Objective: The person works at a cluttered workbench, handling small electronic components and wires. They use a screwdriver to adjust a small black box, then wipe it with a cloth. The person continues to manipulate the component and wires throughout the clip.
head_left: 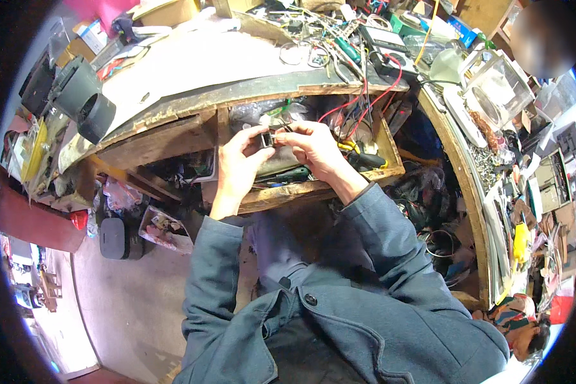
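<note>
Head: left hand (240, 160), right hand (315, 150) hold piece (266, 139) (partly hidden).

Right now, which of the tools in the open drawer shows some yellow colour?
The black-and-yellow tool, at the drawer's right side, beyond the right hand. The dark green tool near the front edge shows no yellow.

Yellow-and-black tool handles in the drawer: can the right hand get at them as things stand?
Probably yes: the handles lie beside the right hand in the open drawer, seemingly uncovered, though that hand is busy at a small part.
</note>
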Demonstrator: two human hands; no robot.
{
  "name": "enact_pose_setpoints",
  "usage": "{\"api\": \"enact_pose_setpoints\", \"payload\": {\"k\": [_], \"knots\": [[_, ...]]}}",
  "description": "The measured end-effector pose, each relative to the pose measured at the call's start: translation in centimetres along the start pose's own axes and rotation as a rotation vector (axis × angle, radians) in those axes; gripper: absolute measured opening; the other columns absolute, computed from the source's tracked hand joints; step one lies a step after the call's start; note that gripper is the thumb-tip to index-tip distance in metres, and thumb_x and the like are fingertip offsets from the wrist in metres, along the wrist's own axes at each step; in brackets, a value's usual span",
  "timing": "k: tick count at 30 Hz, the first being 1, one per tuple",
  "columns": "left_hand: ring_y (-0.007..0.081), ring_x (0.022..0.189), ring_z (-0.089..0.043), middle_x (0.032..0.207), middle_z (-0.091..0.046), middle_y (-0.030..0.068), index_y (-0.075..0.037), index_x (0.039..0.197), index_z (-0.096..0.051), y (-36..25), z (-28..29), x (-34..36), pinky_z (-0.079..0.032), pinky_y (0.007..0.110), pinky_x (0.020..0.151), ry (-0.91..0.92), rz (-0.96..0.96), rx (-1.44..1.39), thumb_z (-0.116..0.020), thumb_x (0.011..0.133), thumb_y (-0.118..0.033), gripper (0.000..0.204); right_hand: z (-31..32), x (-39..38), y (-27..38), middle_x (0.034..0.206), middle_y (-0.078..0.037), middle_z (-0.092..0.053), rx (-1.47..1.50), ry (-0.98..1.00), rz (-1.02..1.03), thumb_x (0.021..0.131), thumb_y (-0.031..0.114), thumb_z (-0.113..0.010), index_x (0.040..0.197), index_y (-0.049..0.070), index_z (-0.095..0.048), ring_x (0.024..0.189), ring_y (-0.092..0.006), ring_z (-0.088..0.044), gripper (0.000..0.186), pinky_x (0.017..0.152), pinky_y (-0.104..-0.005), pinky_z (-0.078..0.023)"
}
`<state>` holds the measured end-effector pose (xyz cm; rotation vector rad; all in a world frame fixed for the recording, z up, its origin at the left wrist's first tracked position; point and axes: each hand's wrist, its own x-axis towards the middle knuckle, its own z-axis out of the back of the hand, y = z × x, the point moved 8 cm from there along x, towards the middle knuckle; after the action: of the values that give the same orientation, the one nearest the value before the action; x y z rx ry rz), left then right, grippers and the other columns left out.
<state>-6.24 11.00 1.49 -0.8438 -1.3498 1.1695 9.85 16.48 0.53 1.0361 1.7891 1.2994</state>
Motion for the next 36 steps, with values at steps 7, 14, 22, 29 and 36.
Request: {"api": "enact_pose_setpoints", "payload": {"k": [7,14,22,29,36], "knots": [[0.0151,0.111,-0.065,0.125,-0.070,0.0077,-0.001,0.128,-0.066,-0.8,0.2,-0.2,-0.050,0.030,0.101,0.018,0.071,-0.215,-0.074,0.081,0.010,0.049,-0.1,-0.3,-0.2,0.084,-0.001,-0.074,0.137,0.046,-0.099,0.088,0.015,-0.079,0.099,0.007,-0.077,0.051,-0.0011,-0.039,0.014,0.046,-0.0199,-0.025],[0.0157,0.113,-0.065,0.127,-0.070,0.0077,-0.002,0.127,-0.065,-0.5,0.1,-0.3,-0.050,0.031,0.101,0.053,0.085,-0.275,-0.072,0.082,0.010,0.048,-0.3,-0.3,-0.2,0.089,0.000,-0.074,0.133,0.093,-0.097,0.090,0.012,-0.074,0.105,0.004,-0.074,0.051,-0.0001,-0.038,0.016,0.045,-0.0179,-0.025],[0.0156,0.112,-0.065,0.127,-0.070,0.0078,-0.002,0.128,-0.065,-0.7,0.2,-0.5,-0.051,0.031,0.101,0.050,0.124,-0.276,-0.072,0.081,0.011,0.049,-0.3,-0.3,-0.2,0.087,0.001,-0.073,0.132,0.105,-0.095,0.093,0.017,-0.074,0.101,0.008,-0.075,0.051,-0.0011,-0.037,0.013,0.045,-0.0198,-0.024],[0.0157,0.111,-0.066,0.125,-0.070,0.0080,-0.001,0.127,-0.064,-0.9,0.2,-0.6,-0.051,0.031,0.100,0.058,0.129,-0.304,-0.073,0.081,0.010,0.049,-0.7,-0.2,-0.3,0.084,0.003,-0.071,0.118,0.145,-0.109,0.093,0.021,-0.075,0.098,0.008,-0.076,0.051,-0.0007,-0.037,0.014,0.045,-0.0192,-0.024],[0.0140,0.106,-0.068,0.118,-0.072,0.0077,0.000,0.126,-0.065,-0.3,0.8,-0.3,-0.053,0.027,0.094,0.005,0.103,-0.331,-0.073,0.084,0.010,0.043,-1.1,-0.5,0.7,0.084,0.002,-0.072,0.164,0.132,-0.085,0.094,0.018,-0.075,0.100,0.007,-0.075,0.051,0.0000,-0.038,0.012,0.045,-0.0190,-0.024]]}}
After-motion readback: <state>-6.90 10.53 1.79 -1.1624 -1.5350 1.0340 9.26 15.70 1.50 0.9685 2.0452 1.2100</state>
